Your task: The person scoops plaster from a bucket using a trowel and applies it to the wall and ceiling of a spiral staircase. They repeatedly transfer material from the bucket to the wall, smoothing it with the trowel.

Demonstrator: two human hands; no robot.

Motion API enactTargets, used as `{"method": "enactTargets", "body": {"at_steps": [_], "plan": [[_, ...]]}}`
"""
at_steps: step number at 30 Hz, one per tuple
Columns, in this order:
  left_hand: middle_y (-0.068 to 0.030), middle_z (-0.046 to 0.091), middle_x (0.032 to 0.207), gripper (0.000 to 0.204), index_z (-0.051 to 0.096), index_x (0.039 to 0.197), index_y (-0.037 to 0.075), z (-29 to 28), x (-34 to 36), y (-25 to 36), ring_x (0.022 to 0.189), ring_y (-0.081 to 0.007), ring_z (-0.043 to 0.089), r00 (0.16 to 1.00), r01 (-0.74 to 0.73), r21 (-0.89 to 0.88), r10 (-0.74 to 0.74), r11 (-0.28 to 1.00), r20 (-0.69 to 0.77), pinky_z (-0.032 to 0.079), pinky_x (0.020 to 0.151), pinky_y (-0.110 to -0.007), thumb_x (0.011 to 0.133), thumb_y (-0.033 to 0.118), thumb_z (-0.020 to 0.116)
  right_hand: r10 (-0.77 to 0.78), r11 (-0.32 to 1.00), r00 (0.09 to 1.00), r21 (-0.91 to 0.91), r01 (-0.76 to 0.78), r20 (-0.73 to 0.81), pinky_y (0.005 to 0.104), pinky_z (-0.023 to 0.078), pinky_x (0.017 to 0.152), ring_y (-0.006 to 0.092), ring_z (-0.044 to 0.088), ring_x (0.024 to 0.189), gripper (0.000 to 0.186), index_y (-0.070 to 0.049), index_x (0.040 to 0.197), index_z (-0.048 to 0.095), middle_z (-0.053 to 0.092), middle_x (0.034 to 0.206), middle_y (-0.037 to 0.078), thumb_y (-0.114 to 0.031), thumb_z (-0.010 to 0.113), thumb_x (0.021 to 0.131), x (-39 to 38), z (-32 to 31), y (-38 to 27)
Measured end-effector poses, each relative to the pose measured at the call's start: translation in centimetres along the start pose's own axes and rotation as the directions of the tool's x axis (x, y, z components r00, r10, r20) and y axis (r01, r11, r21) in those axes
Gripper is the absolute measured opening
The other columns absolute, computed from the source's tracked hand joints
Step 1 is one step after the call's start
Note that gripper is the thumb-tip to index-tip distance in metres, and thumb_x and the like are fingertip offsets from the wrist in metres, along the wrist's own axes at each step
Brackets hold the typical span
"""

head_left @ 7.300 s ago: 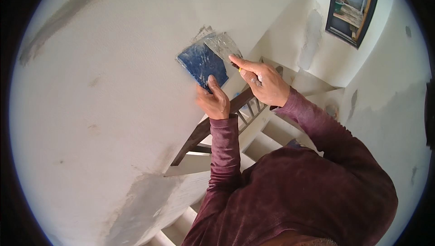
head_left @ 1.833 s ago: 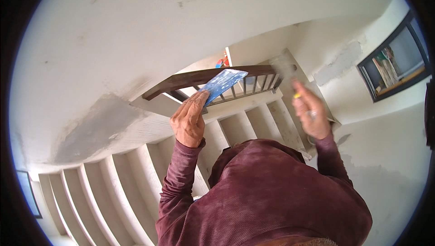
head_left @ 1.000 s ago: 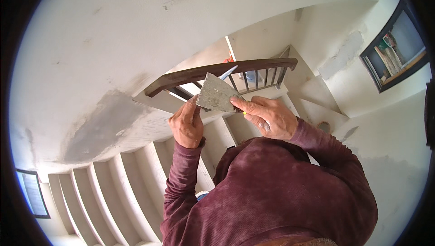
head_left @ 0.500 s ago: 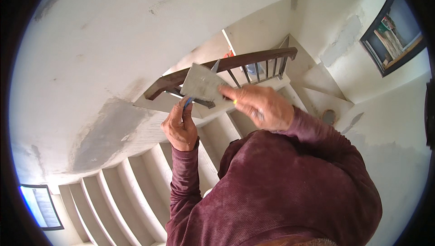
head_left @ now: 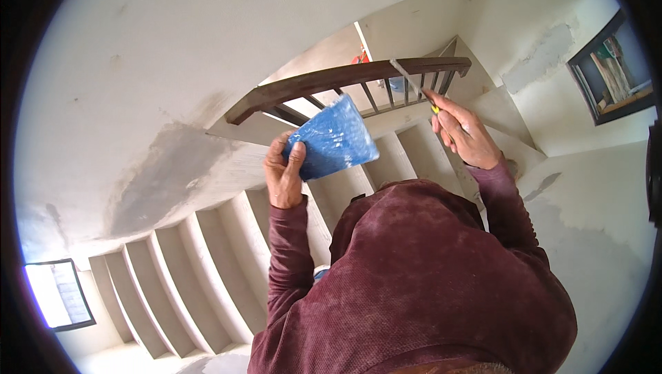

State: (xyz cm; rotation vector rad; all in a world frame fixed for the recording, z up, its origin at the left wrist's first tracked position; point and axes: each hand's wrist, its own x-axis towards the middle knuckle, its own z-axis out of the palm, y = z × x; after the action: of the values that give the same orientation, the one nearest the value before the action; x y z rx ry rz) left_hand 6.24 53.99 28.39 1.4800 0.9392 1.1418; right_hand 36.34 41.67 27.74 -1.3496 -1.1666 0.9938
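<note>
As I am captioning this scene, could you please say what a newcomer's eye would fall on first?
Probably the bright blue plate, held in the left hand near the middle. To its right, the right hand grips a scraper seen nearly edge-on. Beyond them curves a dark brown handrail.

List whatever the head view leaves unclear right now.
In the head view:
Left hand: some fingertips hidden behind the blue plate.
Scraper in the right hand: blade faces unreadable, turned edge-on.
Red object: too small, beyond the railing.
Person's legs: mostly hidden by the maroon top.
</note>
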Motion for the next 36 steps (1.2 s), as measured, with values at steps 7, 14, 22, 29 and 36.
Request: {"method": "enactTargets", "body": {"at_steps": [7,14,22,29,36], "plan": [[-0.0026,0.063,0.073,0.028,0.067,0.081,0.003,-5.9,5.9,4.8,0.068,-0.0098,0.057,0.947,-0.203,0.428,0.066,0.881,0.315,0.047,0.063,-0.026,0.077,0.028,0.079,-0.29,0.87,0.85,-0.25,0.426,0.439,0.0362,0.05,0.071,0.0234,0.065,0.081,0.037,0.002,0.126,0.057,0.067,0.111,0.017,-0.021,0.054,0.097,0.3,-1.6,-6.1],[-0.0069,0.067,0.076,0.035,0.07,0.08,0.003,-6.0,8.0,7.3,0.068,-0.0164,0.064,0.872,-0.23,0.361,0.027,0.904,0.488,0.053,0.066,-0.029,0.069,0.033,0.084,-0.133,0.877,0.787,-0.299,0.377,0.603,0.0347,0.05,0.069,0.0278,0.063,0.073,0.036,-0.001,0.125,0.059,0.068,0.094,0.018,-0.005,0.059,0.09,1.2,0.4,-9.4],[-0.0091,0.068,0.075,0.035,0.071,0.082,0.004,-5.9,7.3,7.6,0.066,-0.0192,0.066,0.857,-0.242,0.47,-0.04,0.849,0.513,0.055,0.065,-0.031,0.072,0.036,0.081,-0.047,0.777,0.773,-0.463,0.426,0.633,0.0348,0.045,0.06,0.0263,0.054,0.062,0.039,-0.006,0.124,0.061,0.061,0.078,0.015,0.001,0.059,0.086,1.1,1.3,-11.1],[-0.0056,0.064,0.074,0.03,0.065,0.089,-0.001,-5.6,6.1,8.3,0.066,-0.0131,0.057,0.952,-0.277,0.471,0.306,0.837,0.017,0.048,0.062,-0.027,0.088,0.029,0.068,-0.239,0.832,0.956,-0.472,0.292,0.17,0.0293,0.044,0.058,0.0163,0.049,0.06,0.039,-0.005,0.132,0.054,0.056,0.078,0.008,-0.005,0.051,0.093,0.1,0.7,-10.2],[-0.001,0.053,0.08,0.013,0.051,0.101,0.002,5.7,9.9,2.7,0.074,-0.0061,0.047,0.862,-0.452,0.003,0.437,0.892,-0.258,0.041,0.065,-0.02,0.096,0.013,0.056,-0.31,0.935,0.951,-0.184,0.303,-0.011,0.0278,0.044,0.054,0.0138,0.048,0.057,0.044,-0.004,0.14,0.043,0.053,0.08,0.007,-0.011,0.046,0.097,3.6,6.3,-11.1]]}}
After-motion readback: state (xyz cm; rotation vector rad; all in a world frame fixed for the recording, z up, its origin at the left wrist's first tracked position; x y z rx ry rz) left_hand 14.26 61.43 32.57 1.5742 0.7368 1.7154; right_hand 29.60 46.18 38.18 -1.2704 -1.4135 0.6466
